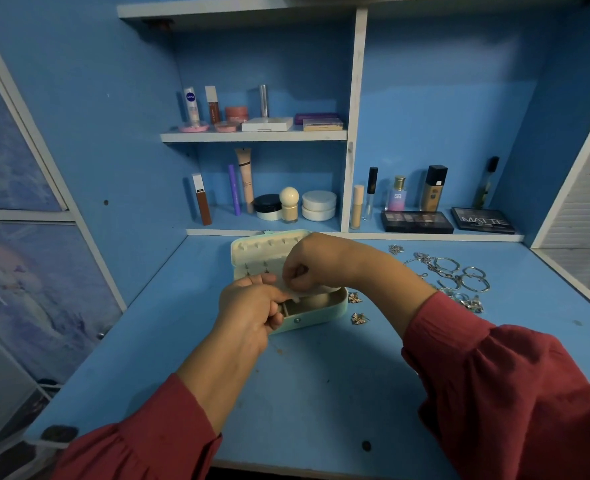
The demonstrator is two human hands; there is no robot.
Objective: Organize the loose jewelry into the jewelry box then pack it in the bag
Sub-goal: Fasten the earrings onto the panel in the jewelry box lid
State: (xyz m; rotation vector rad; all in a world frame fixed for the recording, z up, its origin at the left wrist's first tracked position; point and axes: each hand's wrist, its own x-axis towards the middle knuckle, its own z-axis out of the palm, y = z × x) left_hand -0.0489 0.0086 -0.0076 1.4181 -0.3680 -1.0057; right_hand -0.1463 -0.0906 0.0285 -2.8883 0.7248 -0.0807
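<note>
A mint-green jewelry box (321, 315) stands open on the blue desk (314, 382), its cream lid (252, 252) leaning back. My left hand (248, 310) and my right hand (307, 265) meet over the box and both pinch a small pale flap or card (295, 292) above its compartments. Whether a jewel is on that piece is hidden by my fingers. Two flower-shaped earrings (356, 308) lie just right of the box. Silver bracelets, rings and chains (456, 275) lie loose further right. No bag is in view.
Cosmetics fill the shelves behind the desk: tubes, jars and bottles (286, 202) in the lower cubby, eyeshadow palettes (449, 221) at the right. A cabinet door (27, 237) stands at the left. The desk's front edge is near my red sleeves.
</note>
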